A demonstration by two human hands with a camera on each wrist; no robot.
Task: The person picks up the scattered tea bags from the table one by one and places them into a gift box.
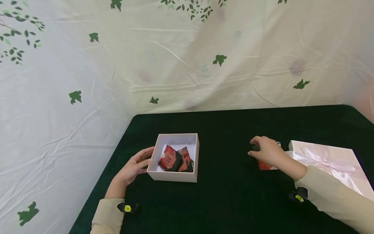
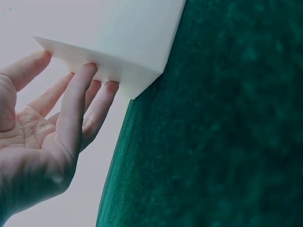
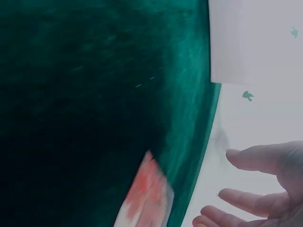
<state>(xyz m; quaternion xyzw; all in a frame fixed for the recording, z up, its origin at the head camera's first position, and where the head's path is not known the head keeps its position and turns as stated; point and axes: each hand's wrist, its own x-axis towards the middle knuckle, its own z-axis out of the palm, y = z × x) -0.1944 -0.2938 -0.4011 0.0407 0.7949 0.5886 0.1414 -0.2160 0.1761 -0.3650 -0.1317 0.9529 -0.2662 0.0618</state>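
Observation:
A white open-topped box (image 1: 175,176) stands on the dark green table. Inside lie small red-and-black packets (image 1: 168,158), some overlapping; their exact kind is unclear. My left hand (image 1: 132,167) touches the box's left wall with fingertips spread, and the left wrist view shows its fingers (image 2: 75,104) against the white side. Over at the right, my right hand (image 1: 267,151) hovers above another red-and-black packet (image 1: 265,165), partly covering it. In the right wrist view the fingers of that hand are apart with nothing between them, and the packet (image 3: 147,194) lies beyond them.
A pale pink box lid (image 1: 317,148) with a satin ribbon bow (image 1: 336,164) lies on the table's right side, partly under my right forearm. Behind the green table (image 1: 228,195) hangs a white cloth (image 1: 181,71) printed with leaves and birds.

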